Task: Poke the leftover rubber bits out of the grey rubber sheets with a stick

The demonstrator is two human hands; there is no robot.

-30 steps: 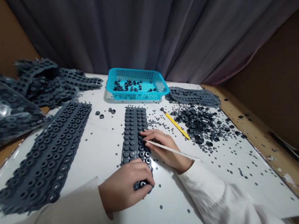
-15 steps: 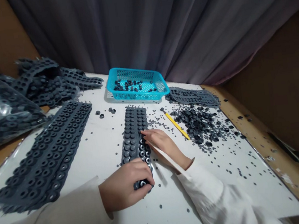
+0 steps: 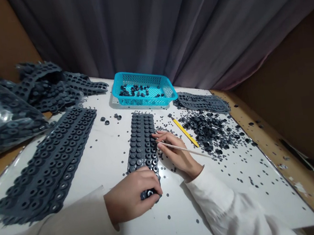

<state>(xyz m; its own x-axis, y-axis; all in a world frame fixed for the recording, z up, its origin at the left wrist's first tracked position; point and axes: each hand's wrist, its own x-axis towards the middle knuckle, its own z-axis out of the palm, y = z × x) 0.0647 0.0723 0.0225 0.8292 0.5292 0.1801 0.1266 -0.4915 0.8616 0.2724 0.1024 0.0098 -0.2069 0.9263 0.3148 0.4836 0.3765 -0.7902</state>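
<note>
A dark grey rubber sheet (image 3: pixel 139 144) with rows of raised round parts lies lengthwise on the white tabletop. Some of the parts in its right-hand rows show open rings, while those on the left look capped. My left hand (image 3: pixel 136 192) is closed over the sheet's near end, thumb at its lower right edge, covering part of it. At the sheet's right edge, my right hand (image 3: pixel 175 151) pinches a thin pale stick (image 3: pixel 188 150). The stick slants down to the right, with its left tip close to the sheet.
A blue basket (image 3: pixel 143 103) holding small black pieces stands at the back. Right of a yellow tool (image 3: pixel 185 132) lies a pile of black bits (image 3: pixel 211 130). More studded sheets (image 3: pixel 48 165) and a full plastic bag (image 3: pixel 2 117) occupy the left; another sheet (image 3: pixel 203 102) lies back right.
My right hand has shifted slightly right, off the sheet's surface to its edge. The stick has swung from steeply slanted to nearly level. My left hand stays put.
</note>
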